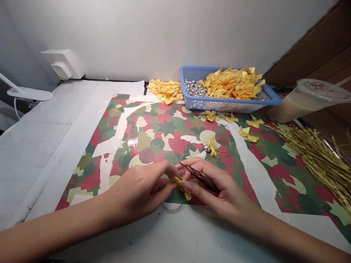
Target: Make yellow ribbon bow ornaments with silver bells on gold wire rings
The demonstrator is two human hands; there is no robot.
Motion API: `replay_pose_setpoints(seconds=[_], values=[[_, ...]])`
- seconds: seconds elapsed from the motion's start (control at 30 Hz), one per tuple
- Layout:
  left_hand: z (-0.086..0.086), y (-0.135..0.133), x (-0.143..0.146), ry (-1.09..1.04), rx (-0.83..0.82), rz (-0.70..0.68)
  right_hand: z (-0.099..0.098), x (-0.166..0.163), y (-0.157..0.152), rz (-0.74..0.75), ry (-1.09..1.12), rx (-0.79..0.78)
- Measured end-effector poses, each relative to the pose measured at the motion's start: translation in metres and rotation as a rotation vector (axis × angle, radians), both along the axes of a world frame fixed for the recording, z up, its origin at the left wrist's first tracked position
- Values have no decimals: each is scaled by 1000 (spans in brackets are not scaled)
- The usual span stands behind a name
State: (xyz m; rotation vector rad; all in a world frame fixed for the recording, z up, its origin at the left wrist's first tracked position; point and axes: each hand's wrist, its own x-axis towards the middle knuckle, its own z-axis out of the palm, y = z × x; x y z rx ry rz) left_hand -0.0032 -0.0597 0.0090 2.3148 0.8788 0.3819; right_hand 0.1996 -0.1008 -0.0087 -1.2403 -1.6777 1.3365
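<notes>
Near the table's front edge, my left hand (148, 186) pinches one side of a yellow ribbon bow (187, 193) between thumb and fingertips. From the other side, my right hand (211, 186) has its thumb and fingertips on the same bow. Small dark pointed scissors (196, 173) also lie in that hand, tips towards the left. A thin wire loop (172, 210) shows just below the bow; fingers hide where it joins. Beyond my right hand, another yellow bow (212, 146) with a silver bell (207, 148) rests on the patterned paper (164, 128).
A blue basket (227, 104) at the back holds yellow bows and silver bells. Beside it sits a pile of bows (166, 91). Several single bows lie in front. At right are gold wire ties (318, 157) and a drink cup (296, 100); a white lamp base (30, 94) stands left.
</notes>
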Motion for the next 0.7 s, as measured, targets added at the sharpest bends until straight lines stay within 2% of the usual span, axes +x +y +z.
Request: replay_pose_setpoints(seconds=[0.17, 0.27, 0.43, 0.7], values=[[-8, -2, -2, -123, 104, 22, -3, 6, 2, 20, 76, -82], [-15, -7, -3, -216, 87, 74, -4, 8, 3, 42, 76, -100], [-23, -13, -1, -371, 51, 66, -2, 8, 2, 110, 216, -166], [-23, -15, 3, -440, 24, 52, -7, 11, -2, 125, 238, -220]])
